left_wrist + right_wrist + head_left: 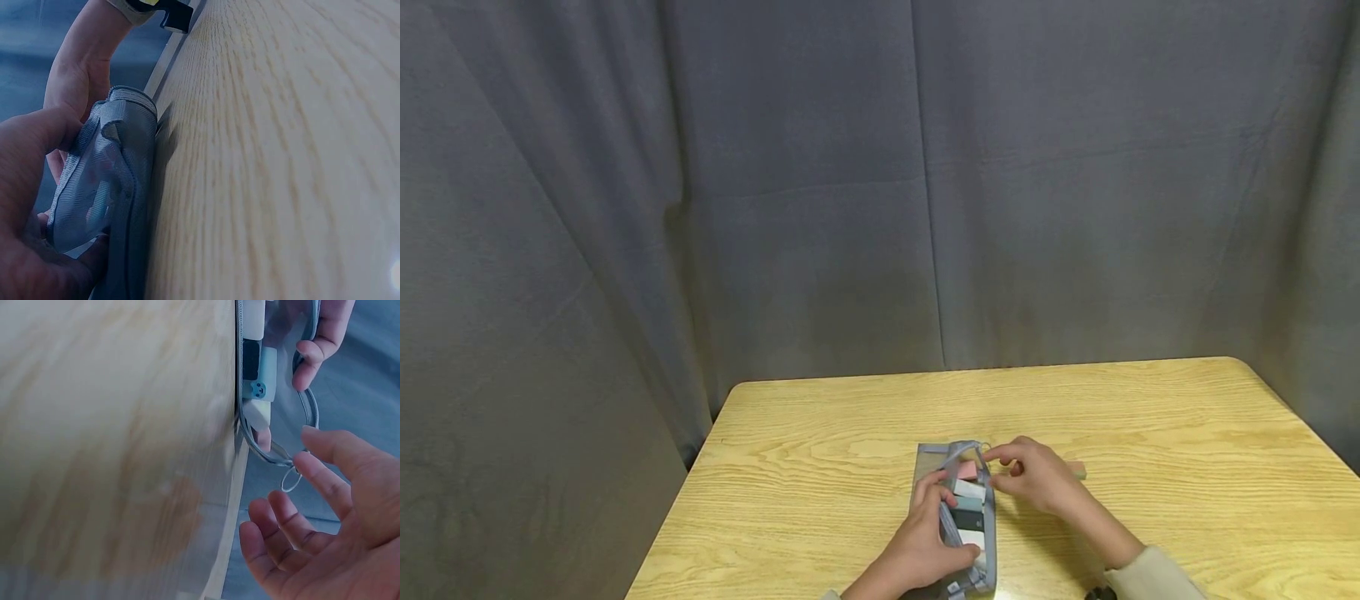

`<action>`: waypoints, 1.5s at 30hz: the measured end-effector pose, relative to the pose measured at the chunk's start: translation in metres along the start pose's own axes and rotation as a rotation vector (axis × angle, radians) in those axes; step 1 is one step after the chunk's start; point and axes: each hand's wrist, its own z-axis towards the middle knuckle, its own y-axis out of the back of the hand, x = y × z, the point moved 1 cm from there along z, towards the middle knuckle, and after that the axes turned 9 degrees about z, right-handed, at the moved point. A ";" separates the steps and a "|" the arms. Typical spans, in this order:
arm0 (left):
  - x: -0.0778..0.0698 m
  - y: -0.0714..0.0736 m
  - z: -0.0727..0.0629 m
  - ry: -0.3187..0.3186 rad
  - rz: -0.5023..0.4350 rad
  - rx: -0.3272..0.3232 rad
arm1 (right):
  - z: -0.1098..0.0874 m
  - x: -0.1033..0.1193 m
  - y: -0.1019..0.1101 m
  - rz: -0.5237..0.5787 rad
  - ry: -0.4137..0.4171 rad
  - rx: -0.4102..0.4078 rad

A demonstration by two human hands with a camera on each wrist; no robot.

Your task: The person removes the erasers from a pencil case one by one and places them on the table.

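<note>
A grey mesh zip pouch (990,533) stands on the table with its mouth spread. My left hand (922,537) grips its side, fingers at one edge and thumb across the opening. Inside lie a pink eraser (967,471), a white block (970,490), a teal block (967,504), a dark block (966,521) and another white block (972,540). At the far end, my right hand (1037,475) has its thumb and forefinger tips apart, right at the zip edge. Its other fingers are loosely bent. A small ring (290,481) hangs there from the zip.
A pink and green block (1077,469) lies on the wooden table (820,467), partly behind my right hand. A dark round object (1101,593) shows at the bottom edge by the right sleeve. Grey curtains (812,208) hang behind and beside the table.
</note>
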 end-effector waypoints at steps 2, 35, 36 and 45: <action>0.000 0.000 0.000 0.002 -0.005 0.002 | 0.002 0.001 -0.003 0.002 -0.014 0.006; 0.003 -0.001 0.003 0.000 0.010 0.014 | 0.023 0.008 -0.025 -0.281 -0.149 -0.012; 0.003 -0.001 0.003 -0.001 0.006 0.014 | 0.024 0.008 -0.025 -0.293 -0.147 -0.011; 0.003 -0.001 0.003 -0.011 -0.010 0.008 | 0.028 0.008 -0.027 -0.357 -0.168 -0.003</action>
